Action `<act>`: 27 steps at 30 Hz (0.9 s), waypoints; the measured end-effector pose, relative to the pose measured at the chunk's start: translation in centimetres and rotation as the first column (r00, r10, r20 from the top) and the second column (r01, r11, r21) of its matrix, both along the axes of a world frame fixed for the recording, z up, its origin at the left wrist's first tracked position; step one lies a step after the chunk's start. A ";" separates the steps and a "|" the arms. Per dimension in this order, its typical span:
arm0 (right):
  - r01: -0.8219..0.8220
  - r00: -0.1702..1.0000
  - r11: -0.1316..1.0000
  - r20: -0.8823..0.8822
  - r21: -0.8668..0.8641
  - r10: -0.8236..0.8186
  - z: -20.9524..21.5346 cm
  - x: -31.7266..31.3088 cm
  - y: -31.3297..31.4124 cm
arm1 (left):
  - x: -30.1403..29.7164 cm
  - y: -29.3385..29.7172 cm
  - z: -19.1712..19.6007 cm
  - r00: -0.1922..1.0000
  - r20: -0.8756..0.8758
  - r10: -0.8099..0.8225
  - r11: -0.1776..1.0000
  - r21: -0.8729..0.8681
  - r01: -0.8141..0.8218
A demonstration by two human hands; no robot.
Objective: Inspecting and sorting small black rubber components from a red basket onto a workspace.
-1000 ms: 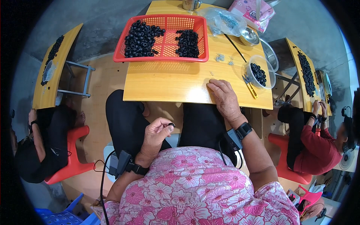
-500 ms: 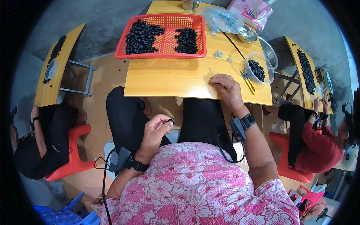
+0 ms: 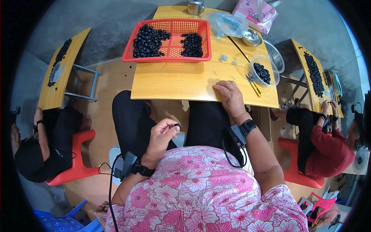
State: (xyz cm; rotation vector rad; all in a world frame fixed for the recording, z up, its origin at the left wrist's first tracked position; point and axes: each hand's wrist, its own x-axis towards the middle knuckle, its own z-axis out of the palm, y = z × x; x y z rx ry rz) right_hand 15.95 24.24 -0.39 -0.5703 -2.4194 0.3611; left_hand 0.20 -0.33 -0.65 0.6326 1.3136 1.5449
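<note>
My left hand (image 3: 161, 138) is raised above my lap, with thumb and fingers closed on a small black ring-shaped part (image 3: 177, 126). Over the table's front edge is my right hand (image 3: 231, 101), its fingers curled and pressed together low over the wood; whatever lies between the fingertips is too small or hidden to tell. A few tiny clear bits (image 3: 215, 72) lie just beyond those fingertips. To the right of that hand, yellow-handled snips (image 3: 255, 87) rest against a clear plastic tub (image 3: 273, 77) that contains black ring parts (image 3: 262, 73).
A red basket (image 3: 168, 60) at the back holds two heaps of black parts. Small clear piles (image 3: 223, 58), a dark rod (image 3: 239, 48), a plastic bag (image 3: 220, 19), metal bowls (image 3: 253, 37) and a metal cup (image 3: 196, 7) share the table (image 3: 174, 83). Other people sit at tables on both sides.
My right hand has come slightly to the left and nearer to me, with its fingers still curled. The left hand keeps its hold on the black ring part. The whole view has shifted slightly.
</note>
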 end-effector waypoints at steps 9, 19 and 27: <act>0.058 0.994 0.993 0.090 0.098 -0.066 0.2 -0.4 -0.9 | 0.3 0.2 0.5 0.999 -0.036 -0.018 1.000 0.001 0.018; 0.078 0.997 0.997 0.023 0.016 -0.079 -0.4 -1.2 -0.9 | 0.2 -0.2 0.6 0.996 -0.083 0.020 1.000 0.008 -0.019; 0.021 0.989 0.997 0.146 0.071 -0.031 0.6 -1.0 0.1 | 0.4 0.7 0.8 1.000 -0.016 0.017 0.996 0.093 -0.016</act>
